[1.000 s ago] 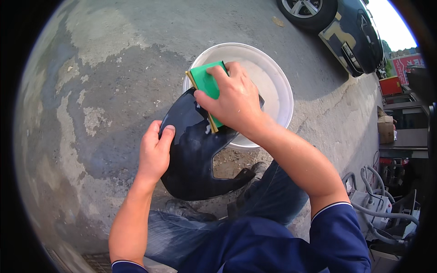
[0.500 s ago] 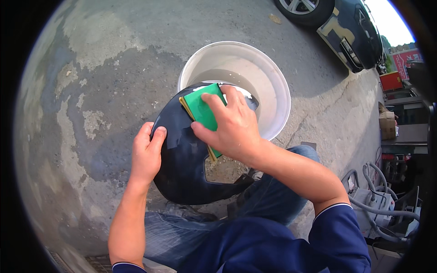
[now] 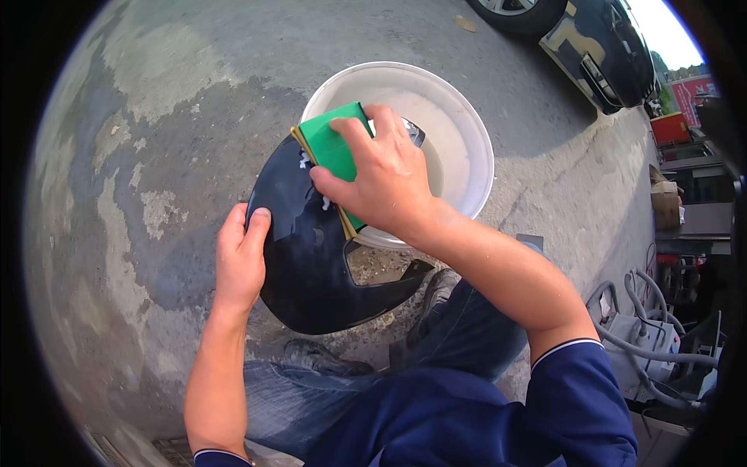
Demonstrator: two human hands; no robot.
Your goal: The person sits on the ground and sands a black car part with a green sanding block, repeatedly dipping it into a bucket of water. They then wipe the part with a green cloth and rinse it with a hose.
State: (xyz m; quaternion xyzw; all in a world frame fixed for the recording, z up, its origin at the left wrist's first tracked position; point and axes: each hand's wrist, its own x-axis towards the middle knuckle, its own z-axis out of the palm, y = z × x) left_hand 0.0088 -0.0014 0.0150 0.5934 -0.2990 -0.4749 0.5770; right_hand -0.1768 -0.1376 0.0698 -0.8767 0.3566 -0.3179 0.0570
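Note:
A curved, glossy black panel [image 3: 299,257] with a notch in its lower right side is tilted over the near rim of a round white bucket [image 3: 469,156]. My left hand [image 3: 243,253] grips the panel's left edge, thumb on top and fingers behind it. My right hand [image 3: 381,175] presses a green sanding pad [image 3: 331,144] with a yellowish underside flat against the panel's upper part. Its thumb and fingers are bent around the pad. White suds or droplets show on the panel beside the pad. Water stands inside the bucket.
A dark car [image 3: 603,58] with bare, tan patches is parked at the far right. Grey hoses and a machine [image 3: 642,350] stand at the right, below a cardboard box [image 3: 665,204]. My shoes [image 3: 440,292] rest on patchy concrete [image 3: 194,86] near the panel.
My right hand and the green pad have moved up and slightly left along the panel. The panel and my left hand have shifted slightly up and left too. White suds now show beside the pad.

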